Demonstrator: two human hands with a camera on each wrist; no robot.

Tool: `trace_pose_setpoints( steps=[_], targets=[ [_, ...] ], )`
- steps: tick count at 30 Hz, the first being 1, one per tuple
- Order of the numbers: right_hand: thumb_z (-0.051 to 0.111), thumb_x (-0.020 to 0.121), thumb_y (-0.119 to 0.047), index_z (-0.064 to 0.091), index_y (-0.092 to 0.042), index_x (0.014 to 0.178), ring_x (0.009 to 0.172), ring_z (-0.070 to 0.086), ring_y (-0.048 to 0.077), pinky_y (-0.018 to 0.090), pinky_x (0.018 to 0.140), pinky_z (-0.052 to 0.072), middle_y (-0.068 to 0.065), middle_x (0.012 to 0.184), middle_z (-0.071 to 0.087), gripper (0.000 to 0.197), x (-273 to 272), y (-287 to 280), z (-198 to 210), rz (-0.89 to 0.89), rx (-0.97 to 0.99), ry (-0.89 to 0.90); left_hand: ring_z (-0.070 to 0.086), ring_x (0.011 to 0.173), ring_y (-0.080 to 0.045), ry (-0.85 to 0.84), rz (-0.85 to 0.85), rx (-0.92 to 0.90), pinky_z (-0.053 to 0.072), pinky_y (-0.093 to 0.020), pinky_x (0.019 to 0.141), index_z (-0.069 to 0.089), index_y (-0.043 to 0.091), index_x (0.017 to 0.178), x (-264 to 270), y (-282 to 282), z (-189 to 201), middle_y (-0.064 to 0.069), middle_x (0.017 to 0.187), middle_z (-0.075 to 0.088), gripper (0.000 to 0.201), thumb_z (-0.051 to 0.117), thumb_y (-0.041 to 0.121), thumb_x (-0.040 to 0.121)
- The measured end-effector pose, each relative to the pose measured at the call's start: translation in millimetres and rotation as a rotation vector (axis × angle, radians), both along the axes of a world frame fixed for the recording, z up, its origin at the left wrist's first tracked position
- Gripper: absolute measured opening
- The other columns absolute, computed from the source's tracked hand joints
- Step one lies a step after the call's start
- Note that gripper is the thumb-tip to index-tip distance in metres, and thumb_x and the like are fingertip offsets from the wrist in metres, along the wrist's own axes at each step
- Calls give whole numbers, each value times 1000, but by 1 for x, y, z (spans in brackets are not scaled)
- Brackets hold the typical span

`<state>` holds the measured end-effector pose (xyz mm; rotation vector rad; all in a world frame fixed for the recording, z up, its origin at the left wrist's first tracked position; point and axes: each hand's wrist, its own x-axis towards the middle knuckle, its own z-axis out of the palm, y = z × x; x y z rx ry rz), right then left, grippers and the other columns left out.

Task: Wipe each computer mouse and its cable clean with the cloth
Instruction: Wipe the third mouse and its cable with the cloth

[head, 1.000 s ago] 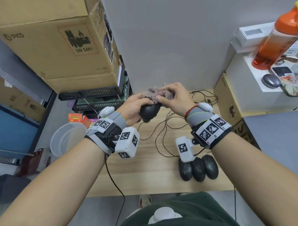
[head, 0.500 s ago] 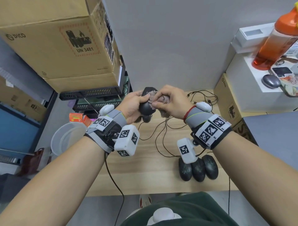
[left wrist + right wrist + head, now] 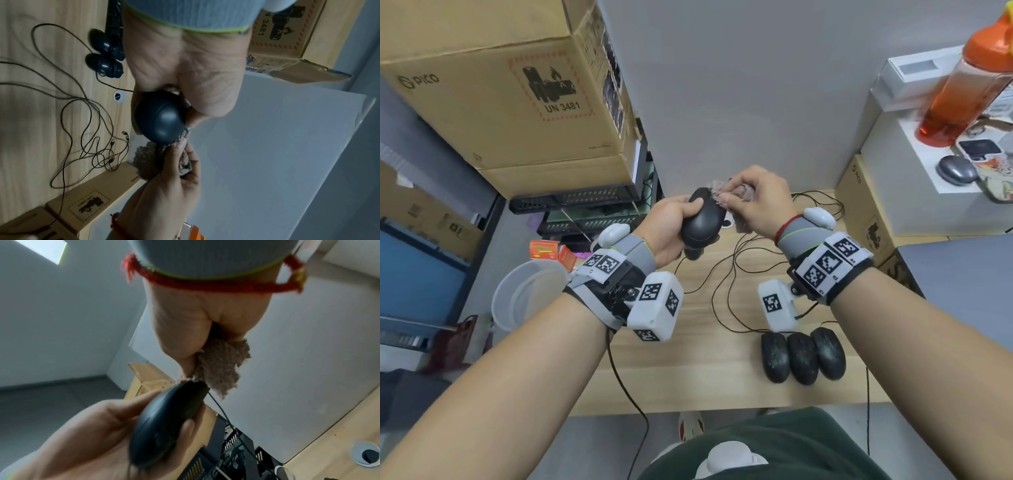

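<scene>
My left hand grips a black wired mouse above the wooden desk, thumb along its left side. The same mouse fills the left wrist view, and in the right wrist view the mouse lies across my left palm. My right hand pinches a fuzzy beige-pink cloth against the mouse's front end; the cloth hangs below the fingers. Three dusty black mice lie side by side at the desk's front right. Their cables tangle across the desk.
Stacked cardboard boxes and black trays stand at the left. A clear plastic bowl sits left of the desk. At the right are a box, a white stand with an orange bottle and a grey mouse.
The held mouse has turned so its back faces me, and the cloth has shifted from its top to its far front end. Both hands rose slightly.
</scene>
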<state>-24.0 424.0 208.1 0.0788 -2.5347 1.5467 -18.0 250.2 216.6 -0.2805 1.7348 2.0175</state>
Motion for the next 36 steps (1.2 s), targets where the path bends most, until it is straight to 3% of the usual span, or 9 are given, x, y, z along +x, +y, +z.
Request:
trace_pose_setpoints(
  steps=[5,7,11,16,19,22,24,27,36],
  targets=[
    [87,69,-23,74,-22,78,77,56,6,14,73,41,-7,86,58,16,16,-22,-1,302,200,116,65,63,-23,-33,56,-27,48,-28,59,60,10,95,-8,0,4,-11,80,67,17,47,14,104],
    [88,69,-22,74,-20,77,75,60,9,20,72,45,-8,84,59,16,15,-21,1,285,167,99,67,63,-23,-23,57,-16,53,-29,56,60,8,97,-9,-1,7,-12,83,67,16,47,12,104],
    [83,77,-19,71,-16,79,60,66,27,25,46,52,-3,89,64,13,3,-5,6,-7,-69,-9,66,82,-29,-22,20,30,61,-45,78,62,0,114,-6,-2,7,-17,102,68,23,44,12,105],
    [87,70,-23,72,-24,74,68,57,-10,4,63,37,-11,81,58,16,16,-19,3,269,155,34,69,73,-26,-64,84,80,59,-34,57,60,3,111,-8,0,7,-16,96,68,20,43,14,106],
    [88,70,-23,73,-21,77,67,61,0,16,60,45,-9,81,62,17,17,-15,5,238,70,43,72,74,-27,-96,106,122,58,-33,57,59,-4,114,-8,-1,10,-19,101,71,27,43,16,106],
    [81,79,-17,68,-15,81,61,64,33,38,51,50,16,75,68,13,4,-4,7,31,-128,-32,70,89,-29,-106,123,171,61,-40,69,56,-6,131,-10,-3,12,-20,115,69,36,45,16,105],
    [81,79,-21,66,-21,78,56,65,25,35,48,51,3,68,66,15,4,-7,3,17,-143,-19,71,86,-27,-107,130,206,61,-38,67,55,-6,133,-12,-3,14,-19,114,69,37,44,17,106],
    [87,71,-26,67,-28,71,69,62,-1,16,63,47,-13,78,64,21,16,-18,2,150,-14,22,73,80,-28,-123,125,240,60,-33,61,61,-4,121,-14,-3,16,-19,105,71,36,39,21,106],
    [86,73,-22,69,-26,76,72,65,4,26,72,53,-11,77,71,17,3,-10,0,147,-213,-12,65,92,-33,-121,-25,114,59,-42,78,62,6,123,-10,0,4,-17,114,65,45,38,37,101]
  ],
)
